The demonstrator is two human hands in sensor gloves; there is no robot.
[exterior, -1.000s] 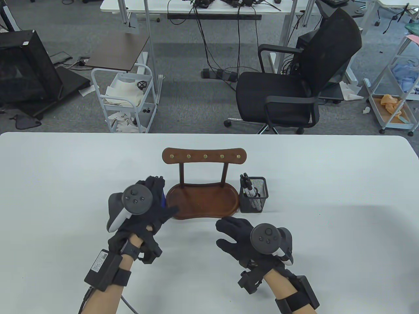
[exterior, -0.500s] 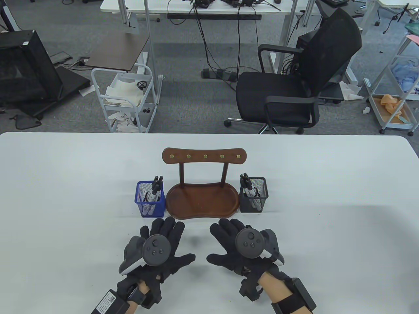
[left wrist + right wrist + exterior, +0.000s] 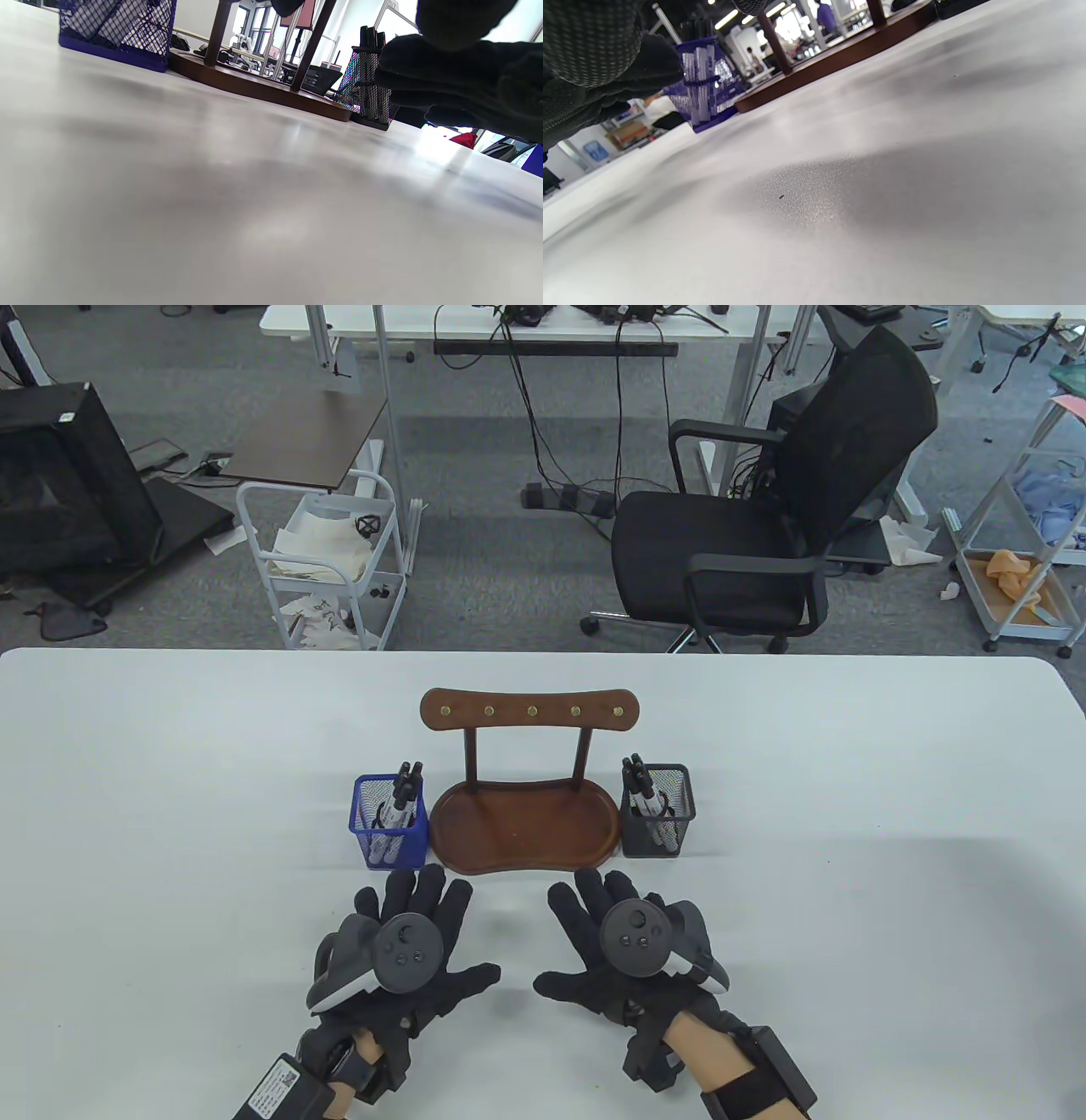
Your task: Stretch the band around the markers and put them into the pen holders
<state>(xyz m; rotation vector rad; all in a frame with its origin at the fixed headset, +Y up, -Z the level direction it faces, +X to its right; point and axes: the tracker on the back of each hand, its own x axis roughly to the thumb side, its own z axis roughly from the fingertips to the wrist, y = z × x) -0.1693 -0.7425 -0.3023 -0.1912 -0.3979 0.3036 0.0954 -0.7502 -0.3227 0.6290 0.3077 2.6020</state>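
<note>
- While our left hand (image 3: 405,963) and right hand (image 3: 616,954) lie flat and spread on the table (image 3: 848,814), holding nothing, trackers hide the knuckles.
- Beyond them, flanking the wooden tray (image 3: 523,831), blue holder (image 3: 391,836) and black holder (image 3: 657,823) keep markers (image 3: 399,802); any band is indiscernible.
- Bare tabletop stretches either side of the tray.
</note>
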